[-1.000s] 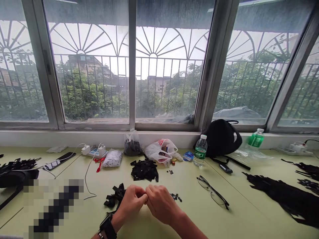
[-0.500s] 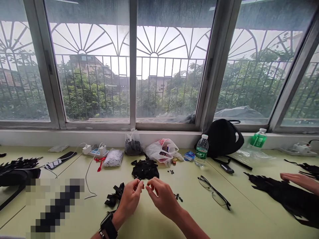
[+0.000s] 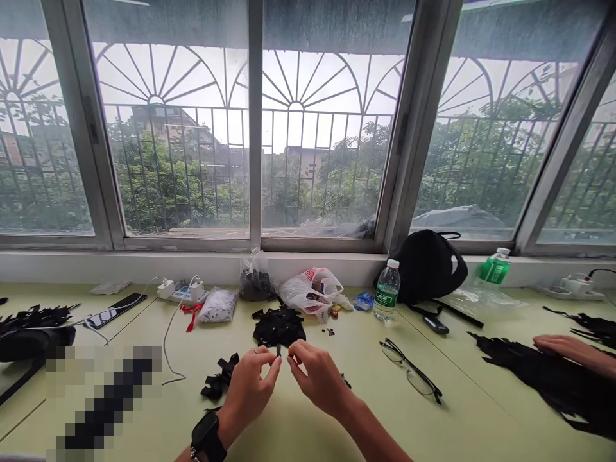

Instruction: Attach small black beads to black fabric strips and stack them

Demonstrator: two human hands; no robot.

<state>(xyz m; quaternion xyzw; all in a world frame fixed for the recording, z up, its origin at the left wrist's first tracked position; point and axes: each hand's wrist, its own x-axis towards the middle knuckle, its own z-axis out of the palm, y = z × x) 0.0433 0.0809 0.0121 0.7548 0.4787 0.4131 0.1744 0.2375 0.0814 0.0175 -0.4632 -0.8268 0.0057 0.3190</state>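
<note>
1. While both wrists angle inward, the left hand (image 3: pixel 253 382) pinches a black strip (image 3: pixel 278 350) between fingertips.
2. Right hand (image 3: pixel 317 378): fingertips narrowed just beside it; contents unclear.
3. Green bottle label (image 3: pixel 386 299): lettering illegible from here.

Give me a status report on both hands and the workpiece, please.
Left hand pinching small black piece. Right hand close by, its grip unclear. Eyeglasses lie to the right, apart from both hands.

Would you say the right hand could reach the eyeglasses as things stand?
Probably yes: between the right hand and the eyeglasses I see only tabletop and a few small, low black pieces.
</note>
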